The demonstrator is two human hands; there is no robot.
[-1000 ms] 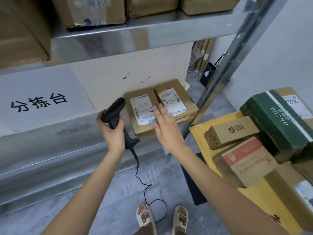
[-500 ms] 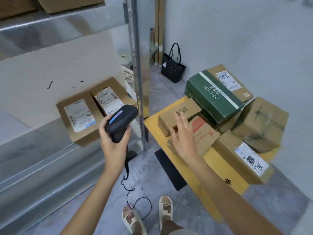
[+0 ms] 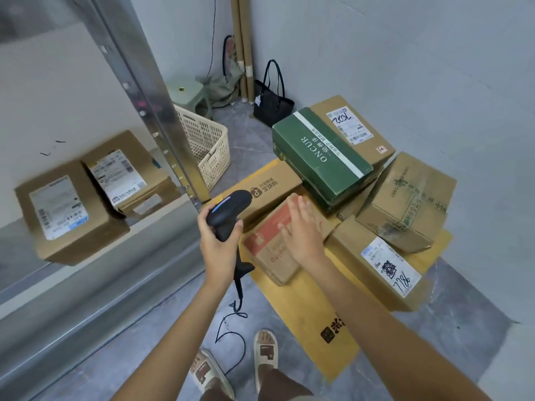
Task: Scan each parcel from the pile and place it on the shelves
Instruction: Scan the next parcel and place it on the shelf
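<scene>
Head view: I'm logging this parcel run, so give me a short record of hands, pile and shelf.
left hand: left hand grips the scanner
right hand: right hand lies with straight fingers on the red-printed box
pile: red-printed box, green box, long brown box, box marked 7786 and others on a yellow board
shelf: two labelled boxes, the nearer and the farther, side by side
other: basket, black bag

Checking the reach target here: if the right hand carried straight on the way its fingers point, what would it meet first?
Probably the red-printed box: the right hand sits flat over it. Past that lies the green box, though depth is unclear.
</scene>
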